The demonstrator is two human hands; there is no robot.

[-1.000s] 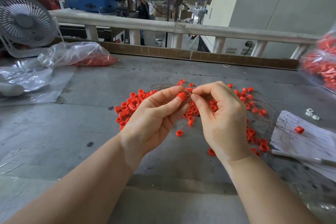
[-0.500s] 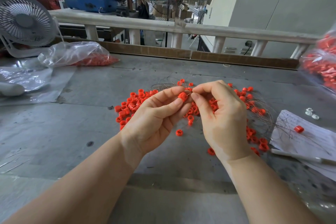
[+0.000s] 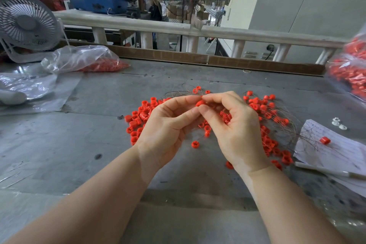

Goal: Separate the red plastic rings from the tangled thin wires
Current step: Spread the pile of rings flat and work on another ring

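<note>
We see the left hand (image 3: 168, 125) and right hand (image 3: 235, 130) meeting above the middle of the bench (image 3: 79, 154), fingertips pinched together on one red ring (image 3: 199, 103). Loose red rings (image 3: 138, 119) and thin wires (image 3: 182, 90) lie beneath. The writing on the paper (image 3: 336, 150) at the right edge is too faint to read.
</note>
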